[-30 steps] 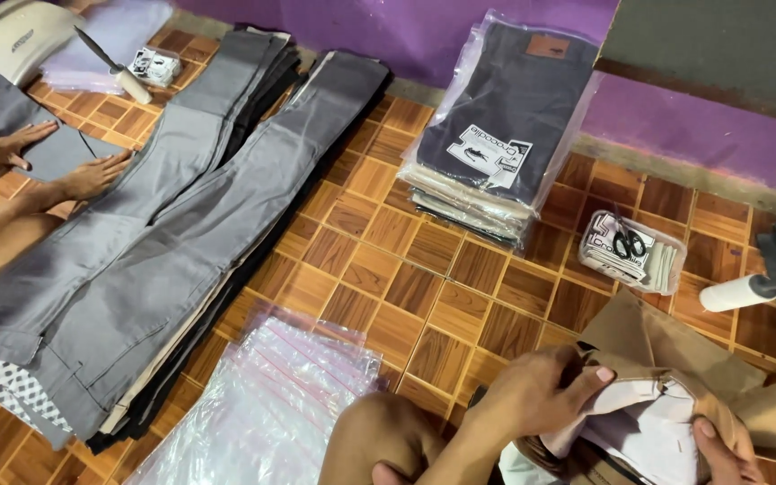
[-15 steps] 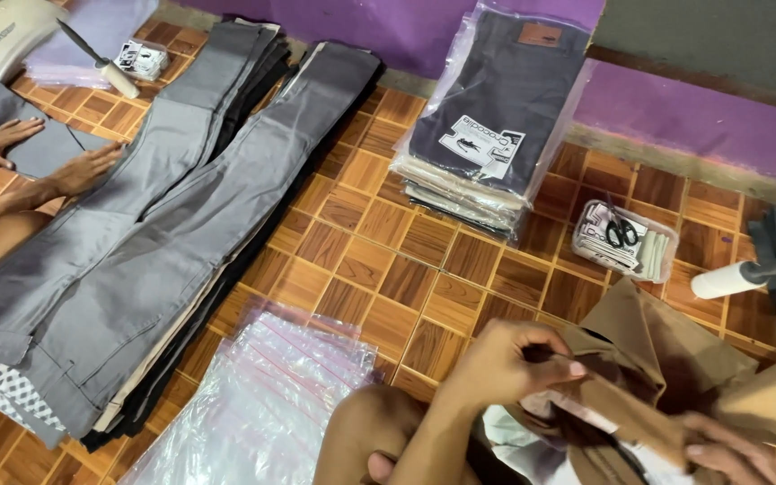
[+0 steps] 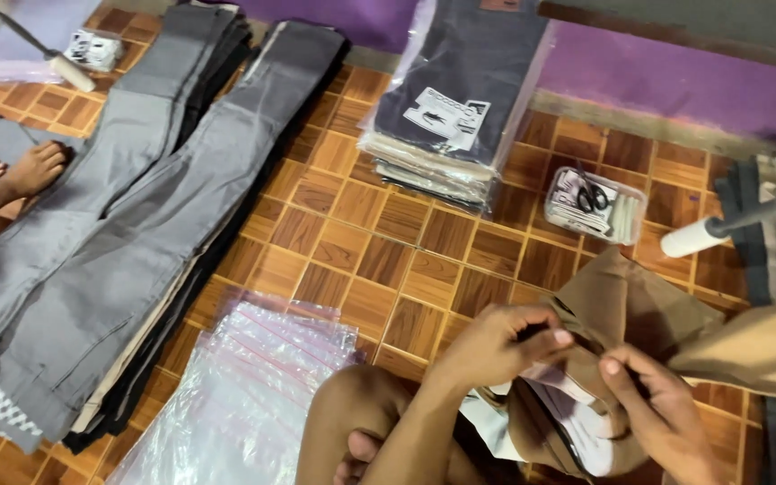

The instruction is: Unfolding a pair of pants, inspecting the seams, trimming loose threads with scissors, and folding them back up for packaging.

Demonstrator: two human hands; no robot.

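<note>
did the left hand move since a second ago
Yes. The left hand has slid left along the brown trousers, away from the right hand.

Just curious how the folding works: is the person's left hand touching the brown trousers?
Touching. The head view shows the left hand pinching the brown trousers at the waistband, fingertips pressed into the cloth.

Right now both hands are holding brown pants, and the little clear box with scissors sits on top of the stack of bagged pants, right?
Not quite. The clear box with the scissors sits on the floor tiles beside the stack of bagged pants, not on top. The head view shows this. Left hand and right hand do hold the brown pants.
</note>
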